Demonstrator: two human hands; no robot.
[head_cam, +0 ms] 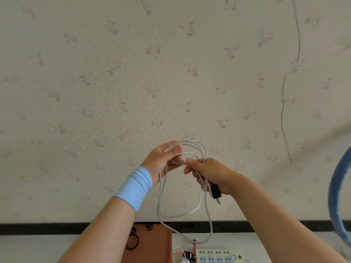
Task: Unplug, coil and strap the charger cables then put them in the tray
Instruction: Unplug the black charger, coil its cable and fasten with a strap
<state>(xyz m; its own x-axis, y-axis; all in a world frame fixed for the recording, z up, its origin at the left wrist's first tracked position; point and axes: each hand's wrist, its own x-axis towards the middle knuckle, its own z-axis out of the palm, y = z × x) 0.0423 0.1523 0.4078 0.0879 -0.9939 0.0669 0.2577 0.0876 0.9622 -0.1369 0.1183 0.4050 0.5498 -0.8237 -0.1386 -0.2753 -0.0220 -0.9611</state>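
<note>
Below right hand, cable loops hanging, tray cut off

— What are the hands holding?
— Left hand and right hand both grip a looped cable; its black plug juts below the right.
— And underneath?
— A brown tray beside a power strip.

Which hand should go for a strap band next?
Left, likely. The right hand grips the coiled cable and its black plug; the left hand only pinches a loop and is on the side of the black bands in the tray.
</note>
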